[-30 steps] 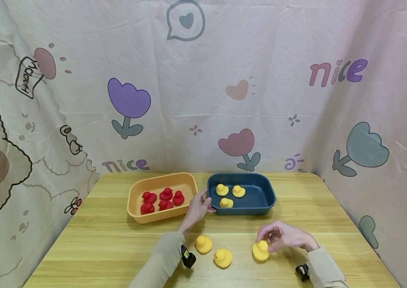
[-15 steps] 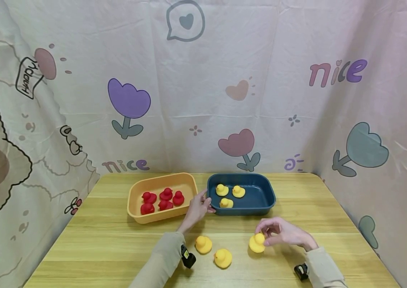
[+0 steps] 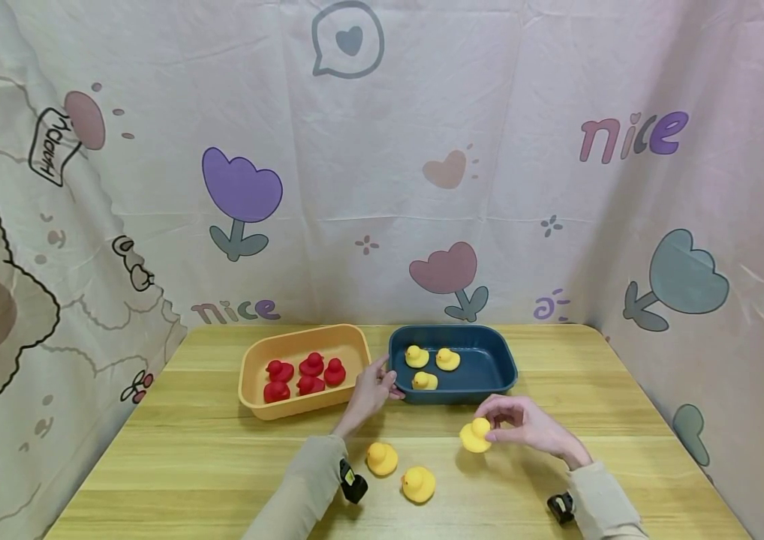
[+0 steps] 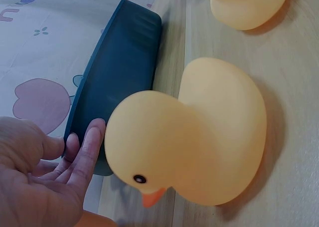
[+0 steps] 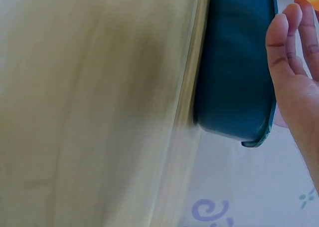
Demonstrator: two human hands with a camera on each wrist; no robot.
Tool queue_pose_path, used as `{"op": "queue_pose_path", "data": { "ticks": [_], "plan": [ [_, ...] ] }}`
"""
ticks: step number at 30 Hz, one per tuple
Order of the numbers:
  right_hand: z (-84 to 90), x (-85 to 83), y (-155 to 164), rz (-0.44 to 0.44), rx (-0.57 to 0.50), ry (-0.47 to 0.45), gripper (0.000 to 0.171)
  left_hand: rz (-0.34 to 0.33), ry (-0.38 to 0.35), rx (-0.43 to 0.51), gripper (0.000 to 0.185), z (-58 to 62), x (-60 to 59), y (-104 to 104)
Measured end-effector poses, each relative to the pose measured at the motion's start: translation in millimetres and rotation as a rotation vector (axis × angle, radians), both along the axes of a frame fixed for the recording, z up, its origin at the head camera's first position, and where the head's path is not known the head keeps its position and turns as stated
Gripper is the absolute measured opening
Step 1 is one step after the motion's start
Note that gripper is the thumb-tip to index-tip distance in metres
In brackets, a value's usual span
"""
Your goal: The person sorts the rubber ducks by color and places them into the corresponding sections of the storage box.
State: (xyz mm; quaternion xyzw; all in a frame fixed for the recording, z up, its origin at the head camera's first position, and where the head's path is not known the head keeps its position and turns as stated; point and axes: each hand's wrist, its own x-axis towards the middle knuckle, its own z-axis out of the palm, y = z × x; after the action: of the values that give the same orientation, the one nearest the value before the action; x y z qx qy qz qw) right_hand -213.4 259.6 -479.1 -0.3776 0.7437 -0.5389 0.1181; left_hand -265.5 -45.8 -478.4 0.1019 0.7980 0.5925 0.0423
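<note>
Yellow duck point(image 3: 475, 436) pinched in right hand point(image 3: 524, 429) near blue tray point(image 3: 503, 375)

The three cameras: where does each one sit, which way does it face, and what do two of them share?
Head: above, facing forward and down at the wooden table; both sleeved arms show.
Left wrist: low at the table, facing the left hand touching the dark blue plastic tray.
Right wrist: low, facing the right hand.
All views share the tray.

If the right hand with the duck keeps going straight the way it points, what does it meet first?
Probably the near wall of the blue tray. The right hand holds a yellow duck just in front of that wall, fingers aimed at it; whether it is high enough to clear the rim is unclear.
</note>
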Motion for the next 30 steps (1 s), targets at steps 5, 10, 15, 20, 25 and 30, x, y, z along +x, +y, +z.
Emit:
{"op": "queue_pose_path", "data": {
  "ticks": [5, 10, 15, 20, 25, 30],
  "plan": [
    [1.6, -0.9, -3, -0.07, -0.013, 0.014, 0.028, 0.002, 0.009, -0.011, 0.048, -0.1, -0.2, -1],
    [3.8, -1.3, -7, -0.142, -0.018, 0.053, 0.028, 0.007, 0.005, -0.023, 0.049, -0.4, 0.0, 0],
    [8.1, -0.4, -12, -0.217, -0.018, 0.071, 0.028, 0.004, 0.002, -0.008, 0.049, -0.7, 0.2, 0],
    [10.4, -0.7, -18, -0.305, -0.012, 0.049, 0.028, 0.006, -0.006, 0.002, 0.048, -0.8, 0.0, 0],
    [12.0, -4.6, -23, -0.364, -0.02, 0.066, 0.029, 0.01, -0.01, -0.005, 0.048, -0.9, -0.3, 0],
    [12.5, -11.1, -27, -0.397, -0.028, 0.12, 0.027, 0.002, -0.001, -0.004, 0.048, -1.0, -0.4, 0]
  ]
}}
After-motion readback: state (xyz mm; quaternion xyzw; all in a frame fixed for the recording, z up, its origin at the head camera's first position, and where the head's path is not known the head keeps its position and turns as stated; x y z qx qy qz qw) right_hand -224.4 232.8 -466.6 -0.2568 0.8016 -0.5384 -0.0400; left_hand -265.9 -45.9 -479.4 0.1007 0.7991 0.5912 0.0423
